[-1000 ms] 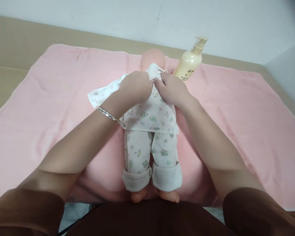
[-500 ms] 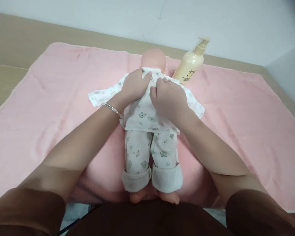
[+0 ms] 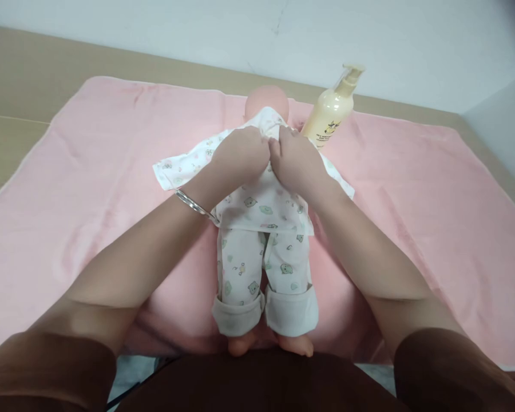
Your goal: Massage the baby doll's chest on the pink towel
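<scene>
- Pink blanket spreads over the bench.
- Watching from a distance, I see my left hand, bangle at the wrist, grip clenched on the shirt near the neck.
- The doll lies mid-blanket, cloth peaked at its head.
- My right hand pinches the same shirt, just beside.
- Pump bottle stands beyond.

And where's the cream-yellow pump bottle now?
In the head view, the bottle is right of the doll's round pink head, beyond the person's right hand.
</scene>
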The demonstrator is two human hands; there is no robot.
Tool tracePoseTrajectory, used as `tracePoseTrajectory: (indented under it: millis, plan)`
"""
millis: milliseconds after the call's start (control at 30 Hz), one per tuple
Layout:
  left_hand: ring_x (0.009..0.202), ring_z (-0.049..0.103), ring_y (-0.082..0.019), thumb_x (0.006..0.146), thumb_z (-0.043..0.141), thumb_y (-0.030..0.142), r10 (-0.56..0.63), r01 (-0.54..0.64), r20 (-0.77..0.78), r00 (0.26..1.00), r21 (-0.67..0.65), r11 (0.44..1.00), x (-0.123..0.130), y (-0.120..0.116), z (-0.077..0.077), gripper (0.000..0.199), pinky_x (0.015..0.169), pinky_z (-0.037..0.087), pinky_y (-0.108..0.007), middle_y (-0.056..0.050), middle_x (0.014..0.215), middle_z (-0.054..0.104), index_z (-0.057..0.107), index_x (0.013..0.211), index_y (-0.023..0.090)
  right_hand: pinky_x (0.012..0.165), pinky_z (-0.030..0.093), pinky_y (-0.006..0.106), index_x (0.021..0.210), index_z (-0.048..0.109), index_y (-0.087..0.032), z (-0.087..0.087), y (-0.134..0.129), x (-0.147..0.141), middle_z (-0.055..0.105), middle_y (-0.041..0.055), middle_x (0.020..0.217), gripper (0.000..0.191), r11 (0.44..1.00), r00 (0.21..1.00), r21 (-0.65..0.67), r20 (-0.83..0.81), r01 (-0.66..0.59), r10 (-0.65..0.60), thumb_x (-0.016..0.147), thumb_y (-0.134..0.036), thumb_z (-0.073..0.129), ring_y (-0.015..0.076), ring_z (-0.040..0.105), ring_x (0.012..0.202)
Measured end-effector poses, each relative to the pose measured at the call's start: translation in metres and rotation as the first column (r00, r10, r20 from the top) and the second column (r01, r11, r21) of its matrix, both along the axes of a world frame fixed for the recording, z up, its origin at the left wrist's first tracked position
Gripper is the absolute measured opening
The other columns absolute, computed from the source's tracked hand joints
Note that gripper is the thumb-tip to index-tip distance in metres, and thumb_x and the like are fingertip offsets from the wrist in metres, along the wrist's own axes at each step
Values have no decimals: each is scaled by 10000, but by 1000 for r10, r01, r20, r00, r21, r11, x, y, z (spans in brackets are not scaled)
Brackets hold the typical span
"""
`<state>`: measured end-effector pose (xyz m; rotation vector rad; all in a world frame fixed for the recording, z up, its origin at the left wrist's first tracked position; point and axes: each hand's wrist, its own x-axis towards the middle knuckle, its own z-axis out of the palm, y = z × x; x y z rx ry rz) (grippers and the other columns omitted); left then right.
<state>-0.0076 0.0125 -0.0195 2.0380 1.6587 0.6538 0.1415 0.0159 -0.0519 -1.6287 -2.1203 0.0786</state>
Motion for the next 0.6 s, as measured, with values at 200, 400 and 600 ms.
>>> tracePoseTrajectory:
  millis: [200,400,600]
  plan:
    - [1115,692,-289,1061,328,413,81,-88,104,991,60,994,-5,24,-23,395,1057,564,-463,-117,1154,768,651,944,219,1270,371,692,1434,534,-17,4,-42,-22,565,311,1512,524,997,994,56,102,-57,51,1093,-297,251,457,462,1528]
    - [1026,692,-238,1030,446,327,142,-190,300,943,137,972,-2,27,-39,307,1003,522,-381,-85,985,764,561,766,221,1309,345,684,1441,552,-122,5,-10,-10,535,214,1609,461,998,1000,-66,9,-25,26,1087,-326,338,406,423,1587]
    - [980,690,-228,1033,439,305,155,-215,324,933,158,964,0,23,-37,316,982,536,-374,-63,945,766,590,767,224,1291,342,727,1271,643,-198,12,13,4,651,151,1479,358,995,996,-94,-89,-32,23,1088,-384,398,394,503,1524]
